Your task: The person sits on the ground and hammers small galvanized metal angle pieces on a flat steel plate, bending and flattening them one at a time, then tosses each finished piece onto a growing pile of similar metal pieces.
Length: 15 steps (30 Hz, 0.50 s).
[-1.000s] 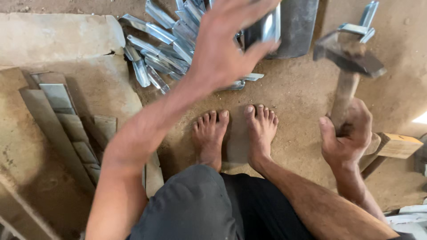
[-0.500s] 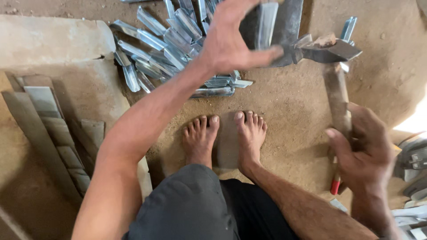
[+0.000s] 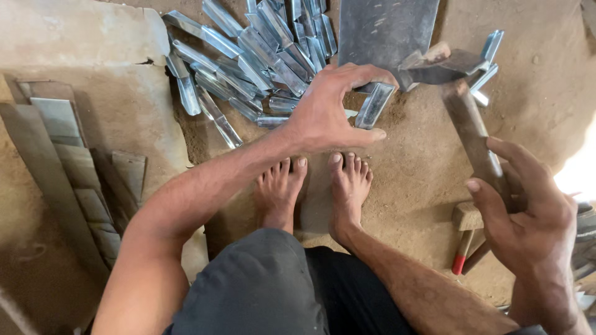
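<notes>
Both hands are out over the sandy floor (image 3: 422, 167). Nearest, the right hand (image 3: 528, 217) wraps the wooden handle of a hammer (image 3: 462, 105), fingers curled round the shaft, the thumb lying loosely alongside; the hammer's dark iron head points left, raised above the ground. Just below that hand a second tool with a red-tipped handle (image 3: 462, 254) lies on the floor. Two bare feet (image 3: 316, 186) stand side by side at the middle, toes pointing away. Past the toes, the left hand (image 3: 329, 111) pinches a short shiny metal channel (image 3: 374, 105) between thumb and fingers, holding it tilted just beside the hammer head. Farther left, flat wooden strips (image 3: 68, 161) lie in a row beside a pale slab (image 3: 81, 43). Farthest off, a pile of like channels (image 3: 261, 56) spreads across the floor, and a dark steel plate (image 3: 385, 28) lies next to it.
</notes>
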Tool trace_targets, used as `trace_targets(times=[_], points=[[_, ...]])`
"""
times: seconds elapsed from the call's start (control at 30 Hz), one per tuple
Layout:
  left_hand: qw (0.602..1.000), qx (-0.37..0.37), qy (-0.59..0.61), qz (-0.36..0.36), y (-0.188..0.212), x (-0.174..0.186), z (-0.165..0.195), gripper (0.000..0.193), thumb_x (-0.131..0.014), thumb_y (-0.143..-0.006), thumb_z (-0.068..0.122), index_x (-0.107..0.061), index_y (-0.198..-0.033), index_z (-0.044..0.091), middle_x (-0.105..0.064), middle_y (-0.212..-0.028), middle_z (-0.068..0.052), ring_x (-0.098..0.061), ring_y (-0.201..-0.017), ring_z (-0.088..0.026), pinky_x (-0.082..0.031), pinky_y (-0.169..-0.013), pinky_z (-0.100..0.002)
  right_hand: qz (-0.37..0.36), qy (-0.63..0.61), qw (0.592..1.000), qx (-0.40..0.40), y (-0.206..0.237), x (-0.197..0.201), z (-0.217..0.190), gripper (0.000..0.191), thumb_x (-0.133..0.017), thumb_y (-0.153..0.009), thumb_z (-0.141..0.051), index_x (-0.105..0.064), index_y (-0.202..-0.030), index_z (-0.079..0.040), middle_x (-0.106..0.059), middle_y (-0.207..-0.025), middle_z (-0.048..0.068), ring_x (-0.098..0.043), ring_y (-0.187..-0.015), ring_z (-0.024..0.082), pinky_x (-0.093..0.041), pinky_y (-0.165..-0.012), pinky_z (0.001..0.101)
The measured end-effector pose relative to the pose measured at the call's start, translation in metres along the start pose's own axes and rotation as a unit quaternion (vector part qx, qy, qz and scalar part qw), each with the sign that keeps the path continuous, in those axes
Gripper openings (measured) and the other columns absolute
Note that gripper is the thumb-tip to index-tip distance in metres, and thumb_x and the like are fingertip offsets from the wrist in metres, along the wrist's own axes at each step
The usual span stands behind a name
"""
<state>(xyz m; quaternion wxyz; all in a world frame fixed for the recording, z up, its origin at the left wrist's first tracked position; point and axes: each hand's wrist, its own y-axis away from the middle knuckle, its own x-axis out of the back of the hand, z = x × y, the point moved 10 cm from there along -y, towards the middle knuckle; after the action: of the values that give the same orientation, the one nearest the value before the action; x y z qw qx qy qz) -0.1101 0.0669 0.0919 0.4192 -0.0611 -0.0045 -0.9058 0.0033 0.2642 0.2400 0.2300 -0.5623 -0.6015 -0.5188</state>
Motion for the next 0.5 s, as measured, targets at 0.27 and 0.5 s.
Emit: trace_targets(times=[0.27,0.5], points=[[0.942,-0.1,-0.318,0.042,-0.015,0.049,-0.015,0.111,-0.076,-0.073,0.083,-0.038,-0.157,0.022,-0.04,-0.162,-0.019,-0.024,-0.15,-0.04,-0.02,-0.121,-0.063,0.041,-0.097,0.994,-0.003,0.014,-0.013,0.033,0.056,-0.073,-0.102,-0.001,-0.053,-0.153,-0.001,-0.074,-0.094,0.016,-0.072,-0.075,0.016,-0.058,-0.06,0.0252],[0.992,-0.085,-0.09,-0.021,-0.028,0.035,-0.04,0.135,-0.091,-0.074,0.069,-0.012,-0.168,0.013,-0.034,-0.169,-0.011,-0.026,-0.16,-0.034,-0.019,-0.131,-0.056,0.089,-0.1,0.987,0.086,0.001,-0.004,-0.004,0.042,-0.074,-0.108,0.0,-0.052,-0.145,0.001,-0.073,-0.095,0.013,-0.072,-0.075,0.012,-0.055,-0.058,0.0219]])
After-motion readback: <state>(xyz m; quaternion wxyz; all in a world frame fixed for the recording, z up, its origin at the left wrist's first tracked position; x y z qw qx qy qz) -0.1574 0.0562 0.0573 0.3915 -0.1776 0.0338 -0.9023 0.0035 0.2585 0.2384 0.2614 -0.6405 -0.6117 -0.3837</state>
